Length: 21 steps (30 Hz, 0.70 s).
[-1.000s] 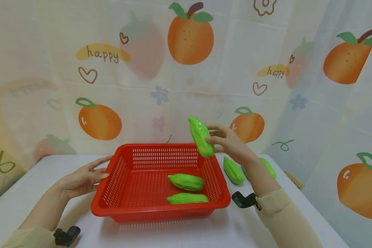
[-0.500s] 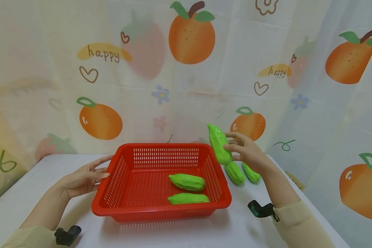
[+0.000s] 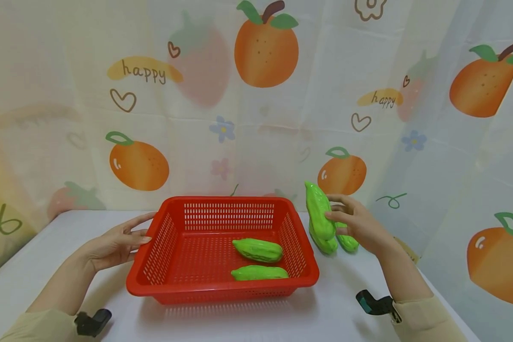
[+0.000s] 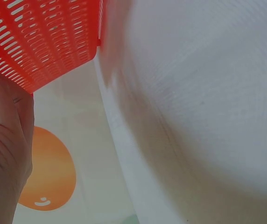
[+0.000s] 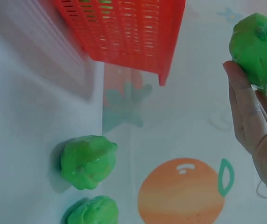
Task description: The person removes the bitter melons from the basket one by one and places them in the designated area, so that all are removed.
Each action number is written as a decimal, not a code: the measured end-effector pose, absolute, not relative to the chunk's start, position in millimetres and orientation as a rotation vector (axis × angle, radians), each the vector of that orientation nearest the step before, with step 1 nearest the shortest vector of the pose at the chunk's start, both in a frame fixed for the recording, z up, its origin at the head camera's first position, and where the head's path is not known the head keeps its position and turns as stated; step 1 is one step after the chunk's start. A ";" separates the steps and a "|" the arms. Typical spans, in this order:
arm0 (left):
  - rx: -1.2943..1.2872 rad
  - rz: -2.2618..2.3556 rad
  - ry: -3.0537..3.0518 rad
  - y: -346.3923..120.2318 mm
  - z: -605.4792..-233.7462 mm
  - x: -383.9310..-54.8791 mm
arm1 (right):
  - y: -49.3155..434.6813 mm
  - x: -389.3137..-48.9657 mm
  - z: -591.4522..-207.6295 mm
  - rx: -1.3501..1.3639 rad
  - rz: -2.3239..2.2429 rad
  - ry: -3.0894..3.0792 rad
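Note:
In the head view my right hand [image 3: 359, 223] pinches a bright green bitter melon [image 3: 319, 209] between thumb and fingers, its pointed tip up, just right of the red basket [image 3: 222, 288]. The right wrist view shows this bitter melon [image 5: 255, 49] end-on, raised above the tabletop. Behind it, partly covered, a bitter melon [image 3: 328, 247] lies on the table, with another bitter melon [image 3: 347, 241] to its right. My left hand [image 3: 115, 244] grips the basket's left rim, thumb on the near side. Inside the basket, on the right, lie two bitter melons, one farther back [image 3: 258, 250] and one nearer [image 3: 261, 272].
A white cloth covers the table [image 3: 222, 325]. Behind it hangs a curtain [image 3: 261, 123] printed with fruit, and its right part runs along the table's right side. A black wrist camera [image 3: 93, 323] sits at the left sleeve.
My right hand has carried the bitter melon rightward and down, from above the basket's back right corner to outside its right wall. The left hand and the basket stay put.

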<state>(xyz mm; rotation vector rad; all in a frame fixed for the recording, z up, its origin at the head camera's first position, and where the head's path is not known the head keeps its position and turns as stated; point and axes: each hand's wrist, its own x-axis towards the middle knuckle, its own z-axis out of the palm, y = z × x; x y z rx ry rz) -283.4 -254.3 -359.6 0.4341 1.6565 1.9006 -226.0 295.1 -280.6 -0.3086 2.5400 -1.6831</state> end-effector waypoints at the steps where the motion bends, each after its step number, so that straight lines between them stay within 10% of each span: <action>1: 0.434 1.901 1.655 -254.1 -359.6 -283.2 | 296.9 -225.0 -282.0 -0.304 -1.683 2.541; 21: 0.440 1.887 1.671 -253.5 -358.0 -282.7 | 336.8 -207.7 -310.3 -0.306 -1.672 2.477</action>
